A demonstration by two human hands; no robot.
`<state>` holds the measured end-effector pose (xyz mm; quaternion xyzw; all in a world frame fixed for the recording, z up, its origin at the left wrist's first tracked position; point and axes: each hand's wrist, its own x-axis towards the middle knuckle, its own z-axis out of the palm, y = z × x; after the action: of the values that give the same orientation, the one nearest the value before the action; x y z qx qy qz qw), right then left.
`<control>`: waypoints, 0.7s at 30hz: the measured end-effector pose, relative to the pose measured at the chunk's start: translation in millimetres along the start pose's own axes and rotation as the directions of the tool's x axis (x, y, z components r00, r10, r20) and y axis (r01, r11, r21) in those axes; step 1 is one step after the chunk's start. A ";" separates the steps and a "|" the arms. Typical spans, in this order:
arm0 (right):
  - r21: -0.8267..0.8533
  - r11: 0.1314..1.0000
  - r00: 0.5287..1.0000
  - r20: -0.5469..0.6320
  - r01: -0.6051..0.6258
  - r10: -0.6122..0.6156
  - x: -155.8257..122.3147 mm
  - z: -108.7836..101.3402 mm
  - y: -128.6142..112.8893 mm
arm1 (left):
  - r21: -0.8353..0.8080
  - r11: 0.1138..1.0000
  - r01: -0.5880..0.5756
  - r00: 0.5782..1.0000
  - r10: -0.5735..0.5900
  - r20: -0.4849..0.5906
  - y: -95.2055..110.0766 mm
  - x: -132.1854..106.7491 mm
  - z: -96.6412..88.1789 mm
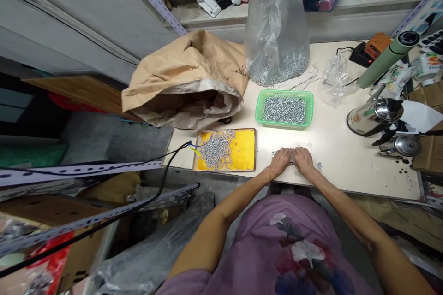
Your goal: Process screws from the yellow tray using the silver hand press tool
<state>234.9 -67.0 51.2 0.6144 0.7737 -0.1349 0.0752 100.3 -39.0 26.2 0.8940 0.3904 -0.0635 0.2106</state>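
Note:
My left hand (279, 160) and my right hand (303, 158) rest side by side on the white table (339, 147) near its front edge, fingers curled down over a small grey thing (291, 156) that shows only between them. What it is I cannot make out. A green basket (284, 109) full of small metal pins lies just beyond the hands. To the left, a yellow tray (242, 150) holds a heap of the same pins.
A large clear bag (277, 32) with pins in its bottom stands behind the basket, a brown paper sack (187, 78) at the back left. A steel kettle (375, 115), its lid, a green roll (384, 62) and an orange device (377, 45) sit right.

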 end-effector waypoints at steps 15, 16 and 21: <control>0.085 0.996 0.975 0.223 0.001 -0.020 16.4 -9.2 6.1 | -0.111 0.983 0.144 0.980 -0.126 0.152 0.8 16.0 -4.3; 0.086 0.996 0.972 0.234 0.004 -0.025 17.4 -10.1 6.3 | -0.109 0.984 0.141 0.981 -0.123 0.152 0.7 16.8 -4.6; 0.082 0.997 0.980 0.197 0.000 -0.016 15.9 -11.2 6.5 | -0.099 0.986 0.131 0.985 -0.118 0.124 -1.7 19.6 -4.2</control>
<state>238.1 -47.5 56.5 0.5973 0.7589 -0.2268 0.1258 112.4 -23.1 24.0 0.8500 0.4352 -0.1081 0.2765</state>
